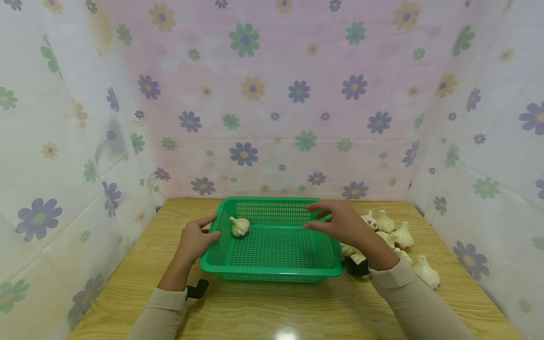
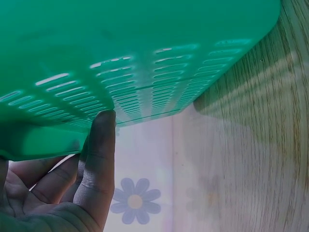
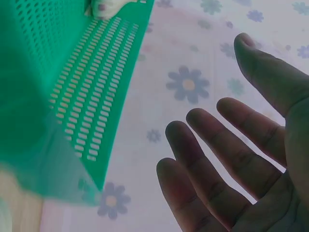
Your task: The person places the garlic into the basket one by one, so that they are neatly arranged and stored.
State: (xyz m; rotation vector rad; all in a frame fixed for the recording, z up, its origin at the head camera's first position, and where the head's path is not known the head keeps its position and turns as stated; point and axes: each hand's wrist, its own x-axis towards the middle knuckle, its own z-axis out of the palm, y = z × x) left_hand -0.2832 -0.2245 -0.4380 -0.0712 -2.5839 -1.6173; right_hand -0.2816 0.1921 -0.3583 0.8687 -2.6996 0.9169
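Observation:
A green plastic basket [image 1: 272, 271] with slotted walls sits on the wooden table. Inside, near its left wall, lies one white garlic bulb [image 1: 240, 227]. My left hand [image 1: 194, 241] grips the basket's left rim, thumb on the inner side and fingers outside; in the left wrist view a fingertip [image 2: 103, 125] presses the slotted wall. Over the basket's right rim hovers my right hand [image 1: 340, 223], fingers apart and nothing between them. The right wrist view shows that hand's spread fingers [image 3: 193, 154] beside the basket, with the bulb [image 3: 108, 7] at the top edge.
Several garlic bulbs [image 1: 403, 236] lie on the table right of the basket, partly hidden behind the right forearm. Flower-printed cloth [image 1: 276, 113] encloses the table at the back and both sides. A black wrist strap piece [image 1: 356, 267] hangs beneath the right wrist.

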